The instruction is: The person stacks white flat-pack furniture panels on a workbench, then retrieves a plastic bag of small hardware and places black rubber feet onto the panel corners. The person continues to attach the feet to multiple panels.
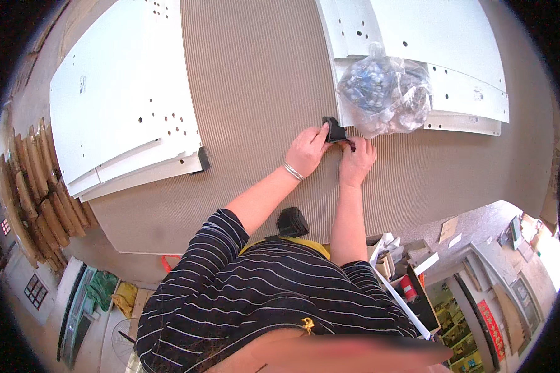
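Note:
My left hand [306,152], with a silver bangle at the wrist, pinches a black corner protector [335,129] beside the near left corner of the right-hand stack of white panels [460,112]. Close by on its right, my right hand [358,163] has its fingers closed on a dark edge below that protector; whether this is the same piece or a second one I cannot tell. A small stack of black corner protectors [292,222] lies on the corrugated cardboard [255,81] in front of my body. Another black protector [204,159] covers a corner of the left-hand white panels [124,93].
On the right-hand panels rests a clear plastic bag [386,93] of small blue and whitish parts. Bundled brown slats [40,193] stand beyond the left edge. A box of odds and ends [410,267] with a red roll sits below the near right edge.

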Demonstrator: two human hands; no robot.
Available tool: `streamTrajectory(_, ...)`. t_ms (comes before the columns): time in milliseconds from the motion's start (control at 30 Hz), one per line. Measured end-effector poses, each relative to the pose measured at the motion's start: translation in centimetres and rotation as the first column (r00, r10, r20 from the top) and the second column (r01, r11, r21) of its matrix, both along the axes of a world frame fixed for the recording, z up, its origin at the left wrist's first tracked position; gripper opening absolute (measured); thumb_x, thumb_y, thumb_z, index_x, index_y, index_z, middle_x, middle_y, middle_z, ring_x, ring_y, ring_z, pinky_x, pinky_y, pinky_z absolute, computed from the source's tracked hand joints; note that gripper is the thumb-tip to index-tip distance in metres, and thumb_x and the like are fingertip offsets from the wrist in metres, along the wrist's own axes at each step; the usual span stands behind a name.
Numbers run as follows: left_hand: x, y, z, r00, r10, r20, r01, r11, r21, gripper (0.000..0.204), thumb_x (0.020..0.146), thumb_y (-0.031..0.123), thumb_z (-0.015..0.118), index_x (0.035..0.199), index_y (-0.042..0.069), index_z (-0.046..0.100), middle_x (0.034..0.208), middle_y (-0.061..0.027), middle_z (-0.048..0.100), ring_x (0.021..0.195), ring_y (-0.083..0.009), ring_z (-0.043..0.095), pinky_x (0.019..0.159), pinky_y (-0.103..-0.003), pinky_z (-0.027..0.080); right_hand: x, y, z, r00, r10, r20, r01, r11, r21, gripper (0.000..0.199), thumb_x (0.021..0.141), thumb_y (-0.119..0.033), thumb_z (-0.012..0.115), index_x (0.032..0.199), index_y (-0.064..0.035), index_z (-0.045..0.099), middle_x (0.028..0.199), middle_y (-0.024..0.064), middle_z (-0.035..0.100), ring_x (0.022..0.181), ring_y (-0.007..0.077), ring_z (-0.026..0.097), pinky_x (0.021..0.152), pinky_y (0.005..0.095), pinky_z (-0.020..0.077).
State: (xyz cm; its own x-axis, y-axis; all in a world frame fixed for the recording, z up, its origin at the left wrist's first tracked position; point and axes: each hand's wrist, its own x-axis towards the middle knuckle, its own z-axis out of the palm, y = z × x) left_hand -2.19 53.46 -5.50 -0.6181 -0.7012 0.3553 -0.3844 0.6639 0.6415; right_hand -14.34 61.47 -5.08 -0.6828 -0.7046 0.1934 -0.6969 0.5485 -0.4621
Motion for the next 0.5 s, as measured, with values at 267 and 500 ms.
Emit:
streamTrajectory(267,-0.9,-0.1,-0.7,0.999,-0.027,0.02,0.028,0.999,-0.037,0.057,0.069,0.014,0.073,0.12,-0.002,0.054,0.09,-0.0135,0.059,0.08,-0.0278,0.058,0.068,-0.037,0.049,-1.6,0.2,-1.1,0.997,0.057,-0.051,-0.059,0.997,-0.04,0.02,0.068,-0.018,0.073,0.084,-0.0121,0.062,0.09,0.0048,0.062,0.087,0.0302,0.056,0.078,0.0431,0.0399)
streamTrajectory(500,0.0,-0.6,0.6,0.999,-0.038,0.008,0.038,0.998,0.056,0.052,0.073,0.015,0.071,0.119,-0.002,0.054,0.09,-0.0128,0.059,0.079,-0.0285,0.059,0.07,-0.037,0.05,-2.2,0.6,-0.6,0.99,0.141,0.021,-0.142,0.989,0.046,0.025,0.071,-0.019,0.072,0.094,-0.0148,0.062,0.094,0.0067,0.061,0.094,0.0302,0.055,0.081,0.0437,0.0382)
